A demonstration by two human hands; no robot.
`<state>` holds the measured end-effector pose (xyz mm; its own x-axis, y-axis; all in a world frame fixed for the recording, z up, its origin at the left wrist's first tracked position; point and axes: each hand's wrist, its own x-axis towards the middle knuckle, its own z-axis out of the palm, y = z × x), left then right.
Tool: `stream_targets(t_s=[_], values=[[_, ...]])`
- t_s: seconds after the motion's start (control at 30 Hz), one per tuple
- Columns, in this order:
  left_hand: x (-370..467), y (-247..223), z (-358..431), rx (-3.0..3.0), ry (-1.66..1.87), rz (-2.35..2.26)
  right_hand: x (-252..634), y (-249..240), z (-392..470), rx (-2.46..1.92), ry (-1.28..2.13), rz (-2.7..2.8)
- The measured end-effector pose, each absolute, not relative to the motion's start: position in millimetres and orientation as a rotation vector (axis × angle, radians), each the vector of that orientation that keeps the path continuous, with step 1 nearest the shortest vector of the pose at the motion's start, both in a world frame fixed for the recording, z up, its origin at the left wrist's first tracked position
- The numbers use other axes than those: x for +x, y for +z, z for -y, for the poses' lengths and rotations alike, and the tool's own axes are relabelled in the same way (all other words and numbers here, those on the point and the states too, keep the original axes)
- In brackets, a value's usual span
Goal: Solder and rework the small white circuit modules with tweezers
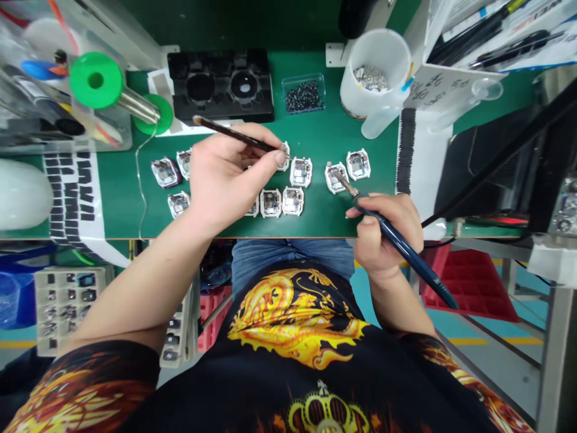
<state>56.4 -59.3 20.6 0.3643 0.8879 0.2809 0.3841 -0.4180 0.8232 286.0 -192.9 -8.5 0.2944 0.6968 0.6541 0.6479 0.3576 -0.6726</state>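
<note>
My left hand (234, 174) is closed around slim dark tweezers (238, 135), whose tip lies by the white watch case (285, 157) at its fingertips. Another open watch case (301, 173) is just to the right of the tip. My right hand (387, 231) grips a dark blue soldering iron (401, 243). Its metal tip is over the circuit board of a white watch case (336, 178); whether it touches is too small to tell. One more watch case (358, 164) lies beside that. Several others, including a purple-edged one (164, 172), lie around my left hand, which partly hides some.
A solder spool (95, 79) with green flanges stands at the left. At the back are a black fixture (220, 87), a clear box of small black parts (304, 96) and a white cup (376, 66) of metal bits. A black cable (487, 159) crosses the right side.
</note>
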Motion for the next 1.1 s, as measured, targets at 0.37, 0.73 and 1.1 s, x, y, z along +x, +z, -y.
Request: stream_targets(t_s=[0.37, 0.73, 1.1], values=[[55.6, 5.3, 60.4, 1.99, 0.934, -1.138, 253.0, 4.8, 164.0, -1.328, 0.192, 1.474], [57.1, -0.1, 57.0, 2.111, 0.969, -1.088, 255.2, -4.0, 163.6, -1.333, 0.186, 1.432], [58.0, -1.2, 56.0, 2.078, 0.922, -1.077, 259.1, -6.8, 166.8, -1.332, 0.233, 1.404]])
